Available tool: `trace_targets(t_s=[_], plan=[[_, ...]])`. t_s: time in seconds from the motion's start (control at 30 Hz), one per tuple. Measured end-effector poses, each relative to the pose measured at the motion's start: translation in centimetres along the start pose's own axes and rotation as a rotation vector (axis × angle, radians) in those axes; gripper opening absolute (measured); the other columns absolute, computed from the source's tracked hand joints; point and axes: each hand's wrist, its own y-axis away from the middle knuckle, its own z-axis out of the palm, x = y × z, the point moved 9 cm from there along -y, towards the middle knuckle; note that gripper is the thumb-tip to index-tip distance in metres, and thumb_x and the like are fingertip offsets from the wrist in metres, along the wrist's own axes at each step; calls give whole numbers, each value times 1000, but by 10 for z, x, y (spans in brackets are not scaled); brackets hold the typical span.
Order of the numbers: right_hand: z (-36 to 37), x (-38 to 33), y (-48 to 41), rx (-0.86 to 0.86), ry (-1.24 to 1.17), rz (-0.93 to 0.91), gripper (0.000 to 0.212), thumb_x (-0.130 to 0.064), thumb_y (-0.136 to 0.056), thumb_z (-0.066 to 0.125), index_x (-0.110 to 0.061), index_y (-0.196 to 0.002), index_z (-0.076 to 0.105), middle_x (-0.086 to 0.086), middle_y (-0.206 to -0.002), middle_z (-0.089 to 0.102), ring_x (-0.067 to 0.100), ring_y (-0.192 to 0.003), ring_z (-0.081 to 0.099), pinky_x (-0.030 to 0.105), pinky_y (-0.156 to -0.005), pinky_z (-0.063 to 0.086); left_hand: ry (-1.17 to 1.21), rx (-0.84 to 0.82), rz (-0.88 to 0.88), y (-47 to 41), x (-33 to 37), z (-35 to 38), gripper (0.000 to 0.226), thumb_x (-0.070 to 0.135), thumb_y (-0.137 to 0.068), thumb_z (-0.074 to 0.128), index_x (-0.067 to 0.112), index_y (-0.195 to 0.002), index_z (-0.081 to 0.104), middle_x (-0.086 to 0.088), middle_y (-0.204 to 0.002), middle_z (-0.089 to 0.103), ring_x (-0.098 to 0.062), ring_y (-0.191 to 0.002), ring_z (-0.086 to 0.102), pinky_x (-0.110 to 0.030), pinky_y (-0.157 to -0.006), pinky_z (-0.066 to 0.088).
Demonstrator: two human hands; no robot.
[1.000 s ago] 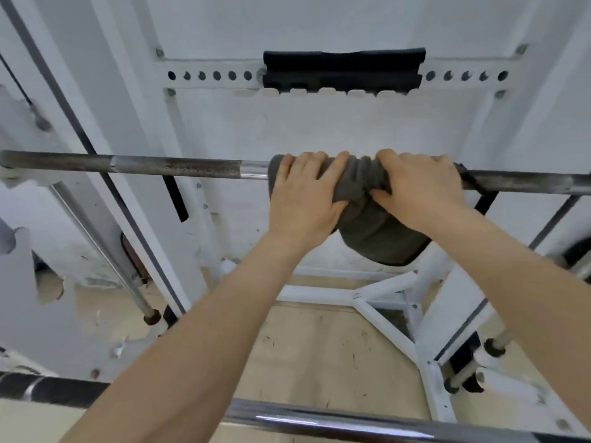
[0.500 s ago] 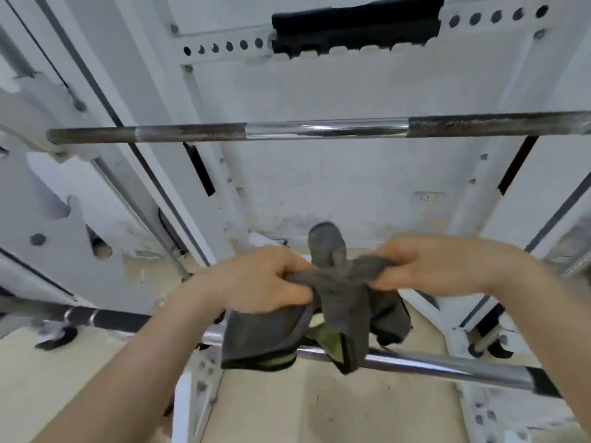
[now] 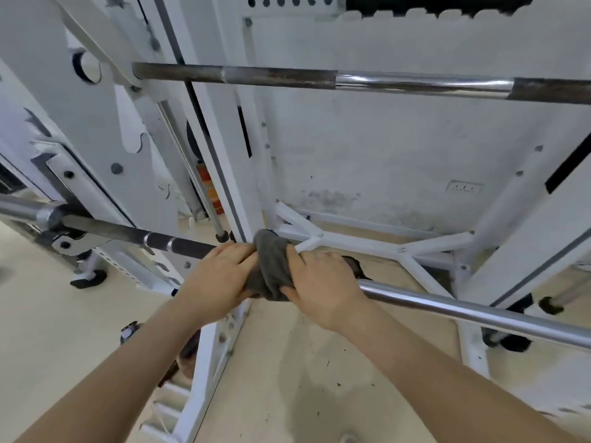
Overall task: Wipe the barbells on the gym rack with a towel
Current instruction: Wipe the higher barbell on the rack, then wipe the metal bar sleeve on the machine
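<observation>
A dark grey towel [image 3: 271,270] is bunched around the lower barbell [image 3: 463,310], which crosses the view from left to right on the white gym rack [image 3: 220,148]. My left hand [image 3: 219,276] grips the towel and bar from the left, and my right hand [image 3: 323,284] grips them from the right, the two hands side by side. The upper barbell [image 3: 351,79] lies bare across the top of the view, rusty at both ends with a shiny middle. The stretch of lower bar under the towel and hands is hidden.
The rack's white base braces [image 3: 383,247] sit on the beige floor [image 3: 287,378] behind the lower bar. A slanted white upright [image 3: 211,346] stands just below my left hand. A black pad [image 3: 447,3] hangs on the wall rail at the top. A wall socket [image 3: 465,188] is at right.
The hands left the upper barbell with the towel, came down, and now wrap it around the lower barbell. The camera has tilted downward and to the left.
</observation>
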Motion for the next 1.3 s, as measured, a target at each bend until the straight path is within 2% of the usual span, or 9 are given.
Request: trace_targets(t_s=[0.27,0.4,0.5,0.73,0.83,0.9,1.03,1.13,1.3], plan=[[-21,13,58,175,17,128,50,-2,-63,79,-6,-112,69,11,-103,72,30,-87,69,40,-76,55,291,55,25,28,11,-6,62,18,-85,65,25,-143,43,2,-150,40,-18,-139,34,-37,-114,29],[-19,-48,46,18,-699,235,22,-13,-98,48,-26,-90,64,-11,-71,64,9,-69,59,31,-58,45,787,-108,-172,79,-25,-6,39,11,-88,53,32,-121,61,9,-110,68,-8,-102,61,-33,-90,50],[-18,-100,26,23,-1061,280,21,-10,-98,49,-3,-91,67,10,-79,69,17,-76,64,24,-70,49,972,-107,-347,124,-72,-15,23,13,-88,55,33,-94,64,8,-88,69,-9,-86,64,-40,-83,52],[-19,-201,-45,-209,-1397,321,21,-20,-93,59,-14,-82,75,0,-72,75,9,-67,69,15,-56,49,1529,-97,-689,223,-161,-14,27,30,-85,63,17,-109,64,-12,-106,69,-29,-101,66,-46,-94,51],[-13,-236,-77,-355,-1623,361,20,-31,-78,71,-13,-79,79,9,-87,76,19,-84,71,26,-81,54,1734,-74,-711,253,-189,-19,48,37,-77,73,1,-108,68,-19,-105,68,-30,-92,66,-36,-82,53],[-9,-253,-92,-380,-1848,433,29,-28,-65,75,-8,-85,78,14,-95,73,28,-94,67,39,-97,49,1696,-110,-701,266,-209,-21,66,53,-63,82,-2,-96,69,-20,-94,65,-32,-85,60,-37,-76,49],[-35,-289,-143,-409,-1994,245,25,-31,-76,63,-13,-77,80,11,-91,75,21,-83,71,33,-82,52,1582,21,-720,265,-277,-48,67,57,-62,82,-1,-94,70,-21,-95,65,-33,-87,59,-39,-78,48],[-66,-307,-190,-284,-1971,43,28,-25,-94,54,-12,-89,79,13,-97,75,23,-89,71,33,-82,57,1350,231,-708,241,-339,-93,19,22,-85,69,14,-101,73,-12,-99,72,-25,-94,68,-27,-76,54],[-141,-333,-250,289,-1503,-377,25,-17,-102,44,-14,-118,63,3,-108,68,15,-101,63,37,-90,53,914,733,-754,212,-425,-164,67,-22,-79,41,37,-90,70,15,-83,71,-8,-83,66,-28,-72,54]])
